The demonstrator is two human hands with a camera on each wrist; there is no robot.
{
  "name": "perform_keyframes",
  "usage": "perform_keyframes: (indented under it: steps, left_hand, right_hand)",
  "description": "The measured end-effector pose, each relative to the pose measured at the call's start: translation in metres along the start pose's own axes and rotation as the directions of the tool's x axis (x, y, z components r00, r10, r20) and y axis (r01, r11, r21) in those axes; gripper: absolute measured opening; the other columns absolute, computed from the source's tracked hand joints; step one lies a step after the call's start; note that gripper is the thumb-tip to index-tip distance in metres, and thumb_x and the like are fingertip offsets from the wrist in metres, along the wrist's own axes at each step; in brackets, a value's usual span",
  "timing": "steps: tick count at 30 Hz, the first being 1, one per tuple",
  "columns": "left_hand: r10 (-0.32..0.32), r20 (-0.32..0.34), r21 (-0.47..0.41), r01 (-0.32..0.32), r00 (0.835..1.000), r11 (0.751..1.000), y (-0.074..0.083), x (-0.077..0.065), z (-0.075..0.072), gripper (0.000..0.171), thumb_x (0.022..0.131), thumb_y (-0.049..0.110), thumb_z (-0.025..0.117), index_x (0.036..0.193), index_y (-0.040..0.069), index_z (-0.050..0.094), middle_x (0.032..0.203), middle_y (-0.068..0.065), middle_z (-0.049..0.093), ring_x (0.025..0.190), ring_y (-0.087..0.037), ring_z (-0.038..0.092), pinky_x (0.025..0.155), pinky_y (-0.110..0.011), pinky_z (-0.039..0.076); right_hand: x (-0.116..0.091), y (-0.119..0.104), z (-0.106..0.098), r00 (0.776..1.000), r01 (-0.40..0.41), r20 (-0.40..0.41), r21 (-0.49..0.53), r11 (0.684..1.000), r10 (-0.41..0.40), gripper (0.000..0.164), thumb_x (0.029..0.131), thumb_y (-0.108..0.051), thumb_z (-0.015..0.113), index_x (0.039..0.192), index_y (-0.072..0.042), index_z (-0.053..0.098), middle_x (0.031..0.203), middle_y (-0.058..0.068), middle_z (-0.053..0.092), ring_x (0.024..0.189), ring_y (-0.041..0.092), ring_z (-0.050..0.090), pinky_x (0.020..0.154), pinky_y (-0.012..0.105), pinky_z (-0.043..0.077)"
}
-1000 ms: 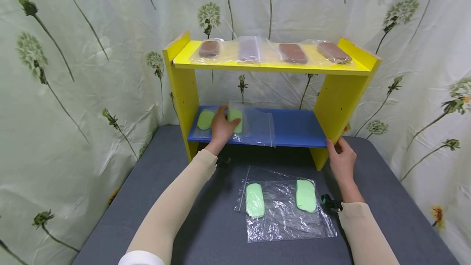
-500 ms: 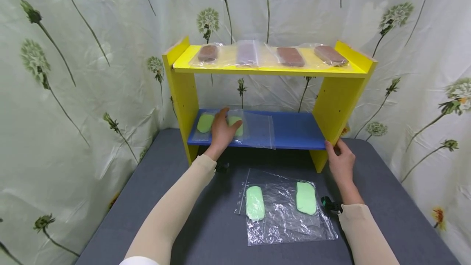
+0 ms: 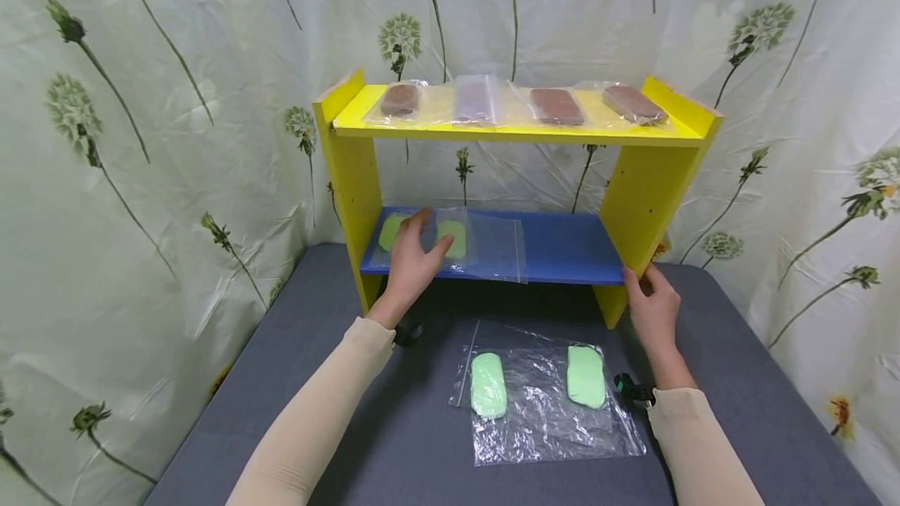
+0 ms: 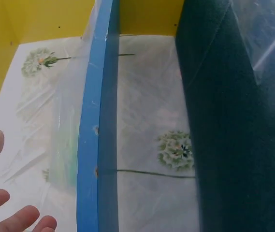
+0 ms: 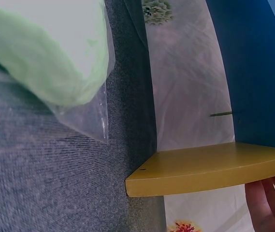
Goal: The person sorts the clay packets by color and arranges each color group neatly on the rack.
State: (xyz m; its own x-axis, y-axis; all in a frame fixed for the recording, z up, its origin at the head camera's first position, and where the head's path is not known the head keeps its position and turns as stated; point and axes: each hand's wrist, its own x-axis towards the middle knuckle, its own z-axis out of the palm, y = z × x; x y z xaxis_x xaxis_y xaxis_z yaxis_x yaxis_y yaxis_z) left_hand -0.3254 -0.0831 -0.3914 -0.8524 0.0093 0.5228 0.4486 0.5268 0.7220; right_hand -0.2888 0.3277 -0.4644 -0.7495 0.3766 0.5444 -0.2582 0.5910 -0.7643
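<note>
My left hand [image 3: 413, 260] hovers over the blue shelf board [image 3: 569, 244] with thumb and fingers spread, holding nothing. Behind and beside it lie clear zip bags with pale green slabs: a left slab [image 3: 389, 233], partly hidden by my fingers, and a right slab [image 3: 452, 240] near my thumb. In the left wrist view, the fingertips [image 4: 19, 220] stand apart from the board's edge. At the lower right of the rack, my right hand [image 3: 654, 311] grips the yellow side panel [image 3: 643, 194], thumb at the front and fingers on its outer side.
On the yellow top board [image 3: 422, 131] lie several bagged slabs, such as a brown slab [image 3: 557, 106]. In front of the rack, zip bags [image 3: 537, 440] hold a green slab [image 3: 488, 385] and another green slab [image 3: 586, 377] on the dark table [image 3: 394, 428]. A flowered curtain [image 3: 176, 201] hangs behind.
My left hand has let go of the right green bag, which now lies flat on the blue board, and has moved slightly left and toward me. My right hand stays put.
</note>
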Motion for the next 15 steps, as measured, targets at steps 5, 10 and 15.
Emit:
perform_keyframes:
  steps: [5,10,15]
  left_hand:
    - [0.121,-0.031,0.125,-0.116,0.992,0.985,-0.006,-0.021,-0.011,0.061,0.097,0.038,0.068,0.148,0.013,0.048,0.137,-0.016,0.053,0.123,-0.033,0.052,0.101,-0.052,0.043]
    - [0.215,-0.143,0.183,-0.188,0.966,0.965,-0.02,-0.041,-0.023,0.047,0.095,0.026,0.072,0.137,0.007,0.059,0.128,-0.014,0.058,0.118,-0.033,0.055,0.099,-0.051,0.045]
    - [0.217,-0.346,0.189,-0.158,0.913,0.969,-0.034,-0.053,-0.036,0.034,0.094,0.016,0.072,0.125,0.004,0.065,0.121,-0.015,0.06,0.113,-0.032,0.056,0.097,-0.05,0.046]
  right_hand:
    - [0.0,-0.001,0.0,1.0,0.0,0.002,0.002,1.0,0.0,0.034,0.1,-0.038,0.062,0.12,-0.011,0.069,0.102,0.008,0.069,0.086,0.003,0.057,0.07,0.013,0.044]
    - [-0.001,-0.002,0.0,1.0,-0.017,0.004,-0.002,1.0,0.017,0.035,0.1,-0.039,0.062,0.119,-0.011,0.069,0.102,0.007,0.068,0.086,0.005,0.057,0.071,0.014,0.044]
    - [-0.002,-0.003,0.0,0.999,-0.036,0.01,0.001,0.999,0.036,0.037,0.1,-0.04,0.061,0.121,-0.01,0.067,0.103,0.007,0.067,0.087,0.007,0.057,0.072,0.012,0.044]
